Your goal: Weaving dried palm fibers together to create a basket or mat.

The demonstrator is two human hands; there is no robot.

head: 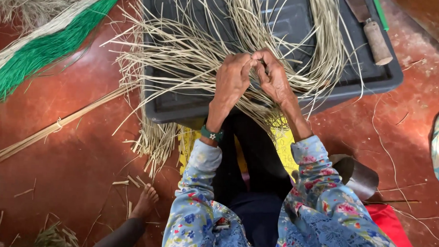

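My left hand (232, 79) and my right hand (272, 74) meet fingertip to fingertip over a loose spread of pale straw strips (192, 54). Both hands pinch thin strips of that straw between fingers and thumb. The strips fan out across an upturned dark grey plastic tub (376, 78) in front of me and hang over its near edge. A green band sits on my left wrist. My floral blue sleeves fill the bottom of the view.
A wood-handled knife (375, 39) lies on the tub's far right corner. A green and pale fibre bundle (42, 44) and a long stick bundle (59, 125) lie on the red floor at left. A bare foot (145, 201) rests at lower left. Red cloth (393, 227) lies at lower right.
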